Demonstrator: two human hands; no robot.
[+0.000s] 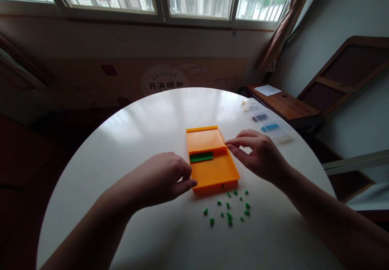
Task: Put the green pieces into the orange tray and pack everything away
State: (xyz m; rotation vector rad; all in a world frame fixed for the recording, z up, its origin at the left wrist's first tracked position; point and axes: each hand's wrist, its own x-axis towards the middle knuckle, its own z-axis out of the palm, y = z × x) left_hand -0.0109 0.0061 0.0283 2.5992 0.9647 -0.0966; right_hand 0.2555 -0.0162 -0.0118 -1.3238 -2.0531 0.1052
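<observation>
Left hand half-curled, eight o'clock of orange tray | right hand near-pinched, two o'clock | holds unclear | even support seemed best

In the middle of the frame an orange tray lies on the round white worktop, a green studded strip inside against its divider. The left hand is at the tray's lower-left edge, the right hand at its right edge by the divider; their grip is unclear. Small green pieces lie scattered below, clear bags toward the upper right.
</observation>
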